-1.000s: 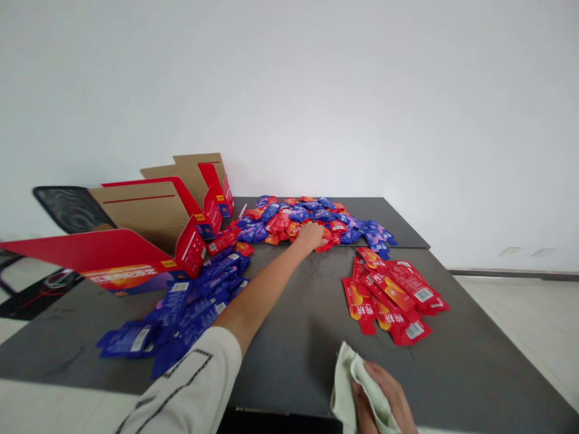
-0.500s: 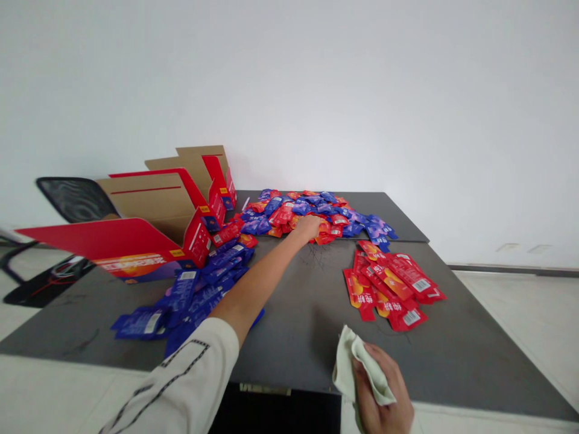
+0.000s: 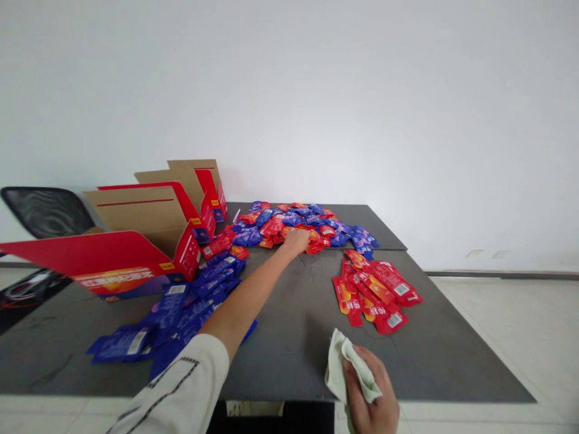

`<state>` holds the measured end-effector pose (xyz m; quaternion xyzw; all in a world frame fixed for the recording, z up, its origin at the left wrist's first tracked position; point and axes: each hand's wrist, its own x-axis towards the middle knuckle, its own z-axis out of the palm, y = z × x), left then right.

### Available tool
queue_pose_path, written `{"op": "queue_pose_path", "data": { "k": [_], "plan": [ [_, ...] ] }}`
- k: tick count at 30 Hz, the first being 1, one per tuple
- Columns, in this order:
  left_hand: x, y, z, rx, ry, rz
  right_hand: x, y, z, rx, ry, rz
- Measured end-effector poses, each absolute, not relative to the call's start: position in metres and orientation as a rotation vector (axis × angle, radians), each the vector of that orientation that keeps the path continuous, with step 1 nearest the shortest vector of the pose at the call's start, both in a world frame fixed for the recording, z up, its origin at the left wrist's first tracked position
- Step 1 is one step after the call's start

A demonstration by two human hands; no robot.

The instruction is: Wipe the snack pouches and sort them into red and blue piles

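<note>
My left hand (image 3: pixel 297 240) reaches out to the near edge of a mixed pile of red and blue packets (image 3: pixel 292 220). Its fingertips are at the red packets there and are mostly hidden, so their grip does not show. Closer to me, my right hand (image 3: pixel 373 392) is wrapped round a folded pale green cloth (image 3: pixel 339 367) at the table's front edge. A group of red packets (image 3: pixel 371 289) lies beyond the right hand. Under and beside my left forearm are several blue packets (image 3: pixel 190 313), partly covered by the arm.
Open red cardboard boxes (image 3: pixel 136 280) stand in a row along the left side, flaps raised. They sit on a dark grey table (image 3: pixel 289 337) with a seam across it. Behind the boxes is a black mesh chair (image 3: pixel 47 211). A white wall (image 3: pixel 316 102) rises at the back.
The whole view has shifted, so the table and its things appear further left and slightly lower. My left hand stays at the pile's near edge, and my right still holds the cloth.
</note>
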<state>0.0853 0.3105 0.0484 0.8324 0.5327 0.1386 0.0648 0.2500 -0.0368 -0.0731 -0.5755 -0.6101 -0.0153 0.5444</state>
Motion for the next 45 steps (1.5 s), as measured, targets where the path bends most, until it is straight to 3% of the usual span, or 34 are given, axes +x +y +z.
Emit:
{"op": "queue_pose_path", "data": {
  "k": [10, 14, 18, 26, 37, 45],
  "plan": [
    [0.081, 0.236, 0.104, 2.267, 1.447, 0.981, 0.248, -0.036, -0.071, -1.415, -1.408, -0.057],
    [0.070, 0.171, 0.104, 1.924, 1.124, 1.118, 0.245, -0.036, -0.067, -1.466, -1.350, -0.009],
    [0.041, 0.103, 0.075, 1.608, 0.977, 0.922, 0.243, -0.037, -0.060, -1.498, -1.329, 0.049],
    [-0.021, 0.051, -0.001, 1.497, 1.400, 0.635, 0.244, -0.037, -0.059, -1.607, -1.300, 0.104],
    [-0.023, 0.003, -0.007, 2.131, 1.585, 0.675, 0.238, -0.037, -0.054, -1.646, -1.262, 0.147],
    [-0.009, -0.045, -0.030, 2.552, 1.362, 0.540, 0.236, -0.037, -0.051, -1.663, -1.241, 0.143]
  ]
}}
